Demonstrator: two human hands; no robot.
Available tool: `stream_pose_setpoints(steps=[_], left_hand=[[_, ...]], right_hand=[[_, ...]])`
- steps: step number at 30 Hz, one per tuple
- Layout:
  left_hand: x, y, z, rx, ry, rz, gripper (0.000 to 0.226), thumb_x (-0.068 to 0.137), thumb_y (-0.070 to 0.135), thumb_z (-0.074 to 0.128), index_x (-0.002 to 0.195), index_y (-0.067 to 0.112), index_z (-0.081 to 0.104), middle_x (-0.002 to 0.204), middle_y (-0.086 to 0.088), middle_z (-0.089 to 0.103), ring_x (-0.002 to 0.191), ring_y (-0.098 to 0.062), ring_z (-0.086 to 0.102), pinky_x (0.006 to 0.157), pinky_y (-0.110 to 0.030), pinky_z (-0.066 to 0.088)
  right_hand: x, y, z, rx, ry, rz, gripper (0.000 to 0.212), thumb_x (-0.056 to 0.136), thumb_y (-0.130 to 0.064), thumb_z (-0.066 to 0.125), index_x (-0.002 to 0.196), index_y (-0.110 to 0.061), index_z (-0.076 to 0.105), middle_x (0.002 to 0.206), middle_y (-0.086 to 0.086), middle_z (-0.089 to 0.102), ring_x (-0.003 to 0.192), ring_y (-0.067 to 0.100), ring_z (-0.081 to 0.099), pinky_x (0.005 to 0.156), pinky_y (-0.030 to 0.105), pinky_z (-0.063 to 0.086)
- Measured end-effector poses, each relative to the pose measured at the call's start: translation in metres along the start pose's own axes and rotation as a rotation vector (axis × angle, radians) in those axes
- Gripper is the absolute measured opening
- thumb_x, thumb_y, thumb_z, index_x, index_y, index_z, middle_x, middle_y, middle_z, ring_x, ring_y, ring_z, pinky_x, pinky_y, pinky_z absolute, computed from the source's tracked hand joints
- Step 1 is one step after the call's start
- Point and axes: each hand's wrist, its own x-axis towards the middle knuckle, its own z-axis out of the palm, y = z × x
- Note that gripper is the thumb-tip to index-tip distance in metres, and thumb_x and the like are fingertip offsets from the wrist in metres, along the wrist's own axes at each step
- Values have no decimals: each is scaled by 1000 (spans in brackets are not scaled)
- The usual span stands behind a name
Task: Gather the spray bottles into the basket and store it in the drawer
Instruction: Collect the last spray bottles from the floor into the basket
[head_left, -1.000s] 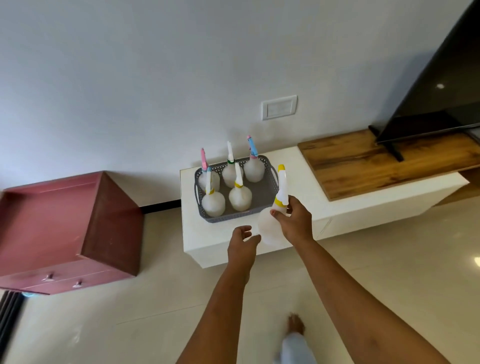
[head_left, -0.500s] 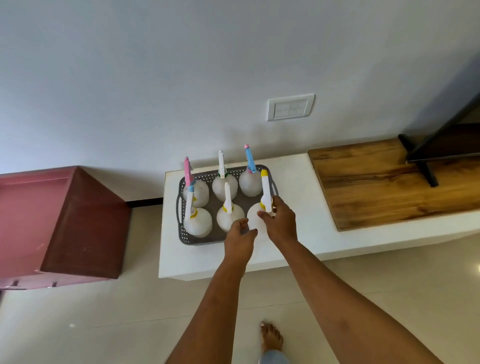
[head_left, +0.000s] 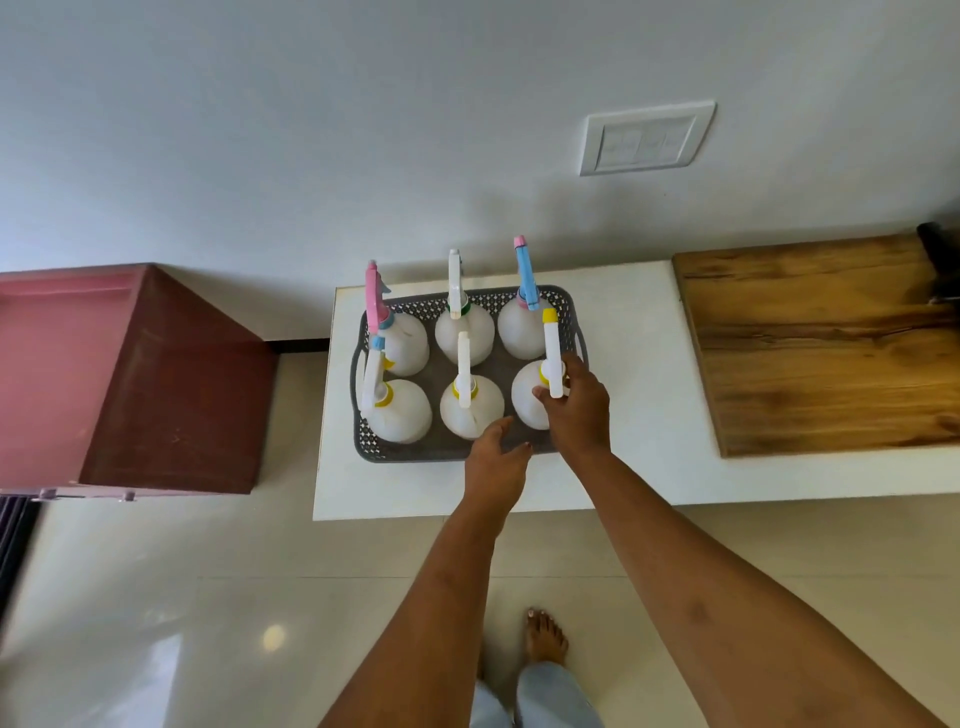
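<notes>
A grey perforated basket (head_left: 410, 453) sits on the left end of a white low cabinet (head_left: 639, 395). Several white round spray bottles stand inside it in two rows. My right hand (head_left: 579, 402) grips the neck of the yellow-tipped spray bottle (head_left: 527, 397), which stands in the basket's front right corner. My left hand (head_left: 496, 457) rests at the basket's front rim with fingers apart, holding nothing. The back row has a pink-headed bottle (head_left: 402, 343), a white-headed bottle (head_left: 464, 332) and a blue-headed bottle (head_left: 524, 332).
A reddish-brown drawer unit (head_left: 130, 379) stands on the floor to the left, its small knobs at the lower front. A wooden board (head_left: 815, 343) covers the cabinet's right part. A wall switch plate (head_left: 644, 139) is above. My bare foot (head_left: 545, 636) is on the tiled floor.
My right hand carried the yellow-tipped bottle from in front of the cabinet up into the basket's front right corner. My left hand moved forward to the basket rim. The view came closer.
</notes>
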Motion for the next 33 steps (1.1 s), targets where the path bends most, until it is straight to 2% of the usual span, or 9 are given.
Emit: stream_pose_setpoints(steps=[4, 13, 22, 25, 28, 33], left_hand=[[8, 1, 4, 12, 0, -4, 43, 94, 14, 51, 137, 15, 43, 142, -6, 48, 132, -25, 43, 110, -41, 34], [24, -4, 7, 16, -3, -31, 42, 94, 14, 51, 135, 17, 45, 139, -4, 50, 130, -25, 45, 109, -42, 34], [30, -20, -1, 24, -10, -37, 45, 94, 14, 52, 137, 16, 42, 143, -6, 46, 133, -26, 41, 110, -39, 33], [30, -26, -2, 31, -14, -35, 46, 94, 14, 51, 139, 17, 41, 146, -6, 43, 134, -26, 40, 111, -40, 33], [28, -34, -2, 42, -11, -26, 47, 94, 14, 51, 140, 18, 40, 146, -5, 43, 133, -26, 41, 110, -41, 35], [24, -53, -6, 42, 10, -42, 46, 93, 12, 52, 138, 18, 42, 144, -4, 44, 130, -25, 45, 107, -39, 42]], right_hand=[[3, 9, 7, -52, -16, -46, 36, 81, -13, 71, 114, -5, 60, 107, 16, 68, 100, 34, 62, 88, 40, 53], [12, 19, 18, -51, -17, -67, 37, 81, -13, 71, 115, -3, 60, 110, 16, 67, 101, 31, 63, 89, 37, 52], [11, 25, 26, -34, 21, -55, 42, 81, -13, 71, 120, -5, 58, 114, 16, 66, 105, 31, 61, 93, 44, 52], [12, 29, 27, -16, -5, -26, 53, 78, -8, 74, 127, -6, 53, 124, 15, 61, 115, 32, 56, 97, 49, 49], [8, 35, 28, 21, -8, 38, 75, 74, -2, 75, 139, -12, 38, 140, 14, 44, 129, 32, 43, 103, 51, 44], [-20, 54, 29, 62, 151, 93, 87, 69, 4, 76, 141, -11, 30, 141, 17, 36, 130, 33, 41, 99, 51, 48]])
